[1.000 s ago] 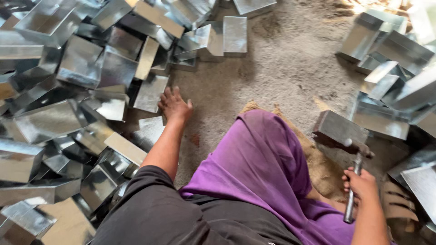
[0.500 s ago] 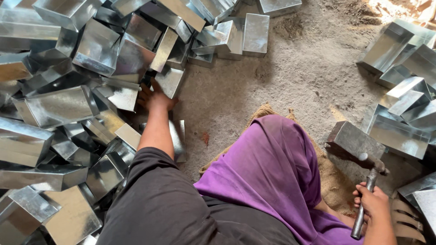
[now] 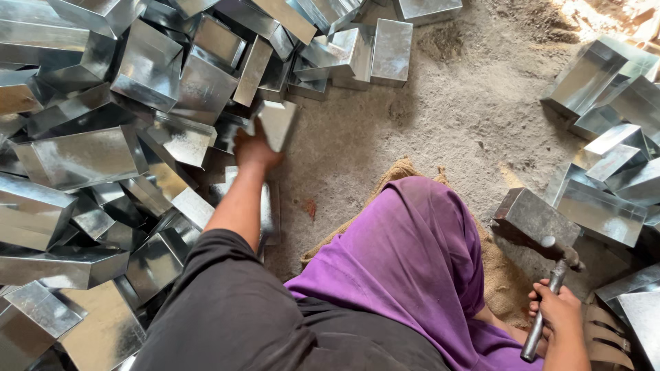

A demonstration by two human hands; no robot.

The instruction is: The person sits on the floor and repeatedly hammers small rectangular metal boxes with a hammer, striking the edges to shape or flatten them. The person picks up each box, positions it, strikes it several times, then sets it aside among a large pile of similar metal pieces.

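Since the earlier frame the left hand (image 3: 253, 150) had pushed further into the pile of metal boxes (image 3: 103, 137) and closed its grip on one small metal box (image 3: 277, 124), held tilted at the pile's edge above the dirt floor (image 3: 426, 124). The right hand (image 3: 560, 310) stayed clenched around a hammer (image 3: 546, 302), its head beside a steel block (image 3: 536, 216) near the purple cloth (image 3: 412, 261).

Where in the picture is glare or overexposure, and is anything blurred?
Head view: sunlight burns out the sandy ground at top right; the shiny metal boxes show bright reflections; the left hand and the box it grips look slightly motion-blurred; the right hand with its hammer is sharp.
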